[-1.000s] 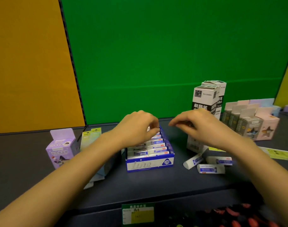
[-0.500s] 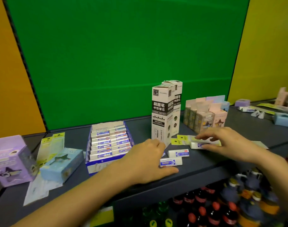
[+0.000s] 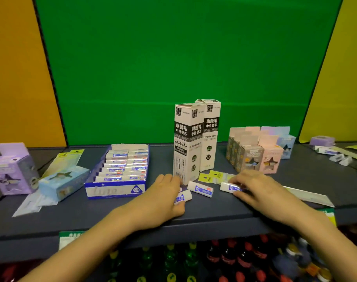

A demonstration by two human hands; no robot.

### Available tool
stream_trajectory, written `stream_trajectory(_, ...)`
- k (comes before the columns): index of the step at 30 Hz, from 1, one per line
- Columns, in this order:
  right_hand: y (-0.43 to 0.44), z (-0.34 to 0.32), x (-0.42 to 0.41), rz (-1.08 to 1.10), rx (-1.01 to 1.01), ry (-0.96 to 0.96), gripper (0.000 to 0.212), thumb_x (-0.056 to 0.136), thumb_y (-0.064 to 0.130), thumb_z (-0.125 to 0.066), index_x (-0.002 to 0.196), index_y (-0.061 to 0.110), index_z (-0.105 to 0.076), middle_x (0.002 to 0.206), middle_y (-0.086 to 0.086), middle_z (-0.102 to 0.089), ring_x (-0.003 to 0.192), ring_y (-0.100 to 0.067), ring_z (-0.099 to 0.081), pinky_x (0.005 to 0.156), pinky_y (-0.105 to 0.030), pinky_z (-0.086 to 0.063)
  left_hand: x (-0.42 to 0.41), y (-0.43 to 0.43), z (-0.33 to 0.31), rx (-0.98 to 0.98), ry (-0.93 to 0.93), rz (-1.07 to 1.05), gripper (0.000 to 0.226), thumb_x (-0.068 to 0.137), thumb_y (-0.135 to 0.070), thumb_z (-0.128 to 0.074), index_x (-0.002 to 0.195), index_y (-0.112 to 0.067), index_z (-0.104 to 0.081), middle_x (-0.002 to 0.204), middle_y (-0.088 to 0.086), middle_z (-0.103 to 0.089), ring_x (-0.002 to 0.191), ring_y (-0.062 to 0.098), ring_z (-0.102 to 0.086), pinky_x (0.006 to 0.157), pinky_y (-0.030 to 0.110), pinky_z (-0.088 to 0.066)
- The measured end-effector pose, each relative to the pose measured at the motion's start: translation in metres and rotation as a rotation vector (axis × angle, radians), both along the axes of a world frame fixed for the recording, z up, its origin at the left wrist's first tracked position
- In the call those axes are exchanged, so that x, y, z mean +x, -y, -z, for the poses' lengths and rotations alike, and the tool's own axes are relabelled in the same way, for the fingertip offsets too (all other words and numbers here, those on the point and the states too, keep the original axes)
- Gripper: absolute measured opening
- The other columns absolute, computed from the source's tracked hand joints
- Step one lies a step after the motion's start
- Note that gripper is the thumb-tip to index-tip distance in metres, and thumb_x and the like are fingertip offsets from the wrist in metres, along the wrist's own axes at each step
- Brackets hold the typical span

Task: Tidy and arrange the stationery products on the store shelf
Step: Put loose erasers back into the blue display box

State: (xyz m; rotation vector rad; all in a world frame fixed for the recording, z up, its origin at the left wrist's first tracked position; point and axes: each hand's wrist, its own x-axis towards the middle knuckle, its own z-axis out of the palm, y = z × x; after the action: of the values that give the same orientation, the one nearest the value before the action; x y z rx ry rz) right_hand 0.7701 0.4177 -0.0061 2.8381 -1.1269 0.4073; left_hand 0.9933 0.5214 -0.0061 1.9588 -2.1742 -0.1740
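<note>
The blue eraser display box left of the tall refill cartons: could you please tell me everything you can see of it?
The blue eraser display box is an open-topped tray that looks like printed cardboard, with blue walls and a white front panel bearing script lettering and a triangular "2B" mark. It sits flat on the dark shelf, angled slightly. Rows of white erasers with blue-printed sleeves fill it, standing on edge. A pale blue box lies close by its left corner; whether they touch I cannot tell. Neither hand touches it.

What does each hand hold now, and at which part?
The left hand pinches one end of a small eraser lying on the shelf. The right hand grips another eraser at its right end.
</note>
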Motion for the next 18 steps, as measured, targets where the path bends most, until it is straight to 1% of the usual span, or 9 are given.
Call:
stream_trajectory(2, 0.001, 0.001, 0.000, -0.020, -0.008, -0.013, 0.029, 0.094, 0.037, -0.042, 0.120, 0.027, -0.050, 0.117, 0.006, -0.049, 0.112, -0.012, -0.047, 0.093, -0.023, -0.037, 0.000, -0.001, -0.003, 0.036, -0.048, -0.018, 0.043, 0.088, -0.029, -0.050, 0.128, -0.018, -0.039, 0.125, 0.003, -0.044, 0.115, 0.015, -0.040, 0.098, 0.024, -0.035)
stream_trajectory(3, 0.001, 0.002, 0.000, -0.027, -0.008, -0.013, 0.029, 0.095, 0.037, -0.040, 0.120, 0.027, -0.049, 0.116, 0.006, -0.048, 0.110, -0.013, -0.047, 0.092, -0.022, -0.036, 0.001, -0.001, -0.005, 0.055, -0.072, -0.025, 0.041, 0.086, -0.027, -0.052, 0.124, -0.018, -0.041, 0.120, 0.002, -0.047, 0.107, 0.015, -0.043, 0.091, 0.023, -0.037)
stream_trajectory(6, 0.001, 0.001, -0.001, -0.041, 0.020, 0.043, 0.027, 0.096, 0.036, -0.038, 0.119, 0.027, -0.048, 0.116, 0.007, -0.046, 0.105, -0.012, -0.049, 0.087, -0.022, -0.036, 0.004, 0.000, -0.010, 0.077, -0.133, -0.011, 0.035, 0.082, -0.022, -0.058, 0.113, -0.019, -0.043, 0.090, -0.007, -0.050, 0.078, 0.008, -0.046, 0.068, 0.019, -0.036)
stream_trajectory(8, 0.002, 0.000, -0.002, -0.056, 0.039, 0.078, 0.026, 0.096, 0.035, -0.039, 0.119, 0.026, -0.047, 0.116, 0.006, -0.046, 0.102, -0.012, -0.049, 0.083, -0.020, -0.034, 0.006, -0.001, -0.010, 0.025, -0.118, 0.033, 0.029, 0.079, -0.015, -0.057, 0.103, -0.020, -0.042, 0.076, -0.011, -0.046, 0.068, 0.007, -0.044, 0.060, 0.016, -0.033)
stream_trajectory(10, 0.003, -0.001, -0.004, -0.078, 0.064, 0.116, 0.024, 0.095, 0.033, -0.039, 0.117, 0.026, -0.047, 0.115, 0.006, -0.047, 0.099, -0.011, -0.049, 0.081, -0.020, -0.034, 0.010, -0.003, -0.006, -0.053, -0.083, 0.067, 0.026, 0.080, -0.010, -0.052, 0.099, -0.024, -0.040, 0.079, -0.014, -0.046, 0.072, 0.008, -0.044, 0.065, 0.022, -0.033)
stream_trajectory(12, 0.003, -0.002, -0.006, -0.103, 0.103, 0.174, 0.019, 0.095, 0.031, -0.041, 0.113, 0.027, -0.046, 0.113, 0.006, -0.052, 0.097, -0.011, -0.049, 0.082, -0.022, -0.038, 0.011, -0.004, -0.004, -0.131, -0.127, 0.104, 0.026, 0.083, -0.009, -0.048, 0.097, -0.029, -0.040, 0.087, -0.018, -0.048, 0.080, 0.006, -0.047, 0.073, 0.025, -0.036)
stream_trajectory(14, 0.004, -0.001, -0.008, -0.121, 0.141, 0.232, 0.014, 0.095, 0.028, -0.042, 0.109, 0.029, -0.045, 0.109, 0.006, -0.056, 0.095, -0.011, -0.051, 0.082, -0.024, -0.041, 0.008, -0.002, -0.006, -0.209, -0.161, 0.154, 0.020, 0.089, -0.016, -0.048, 0.101, -0.031, -0.042, 0.098, -0.019, -0.052, 0.091, 0.005, -0.052, 0.082, 0.030, -0.043)
stream_trajectory(16, 0.004, -0.001, -0.009, -0.131, 0.172, 0.283, 0.011, 0.095, 0.027, -0.042, 0.106, 0.032, -0.043, 0.107, 0.006, -0.057, 0.092, -0.011, -0.053, 0.079, -0.024, -0.042, 0.000, 0.005, -0.011, -0.270, -0.078, 0.183, 0.021, 0.092, -0.026, -0.049, 0.111, -0.031, -0.042, 0.115, -0.014, -0.053, 0.104, 0.012, -0.054, 0.089, 0.034, -0.045)
stream_trajectory(18, 0.003, -0.002, -0.008, -0.129, 0.194, 0.336, 0.014, 0.096, 0.027, -0.040, 0.108, 0.033, -0.043, 0.105, 0.008, -0.057, 0.090, -0.007, -0.052, 0.075, -0.019, -0.040, -0.011, 0.017, -0.016, -0.263, 0.091, 0.197, 0.029, 0.092, -0.031, -0.049, 0.120, -0.028, -0.043, 0.126, -0.010, -0.049, 0.113, 0.015, -0.052, 0.091, 0.035, -0.044)
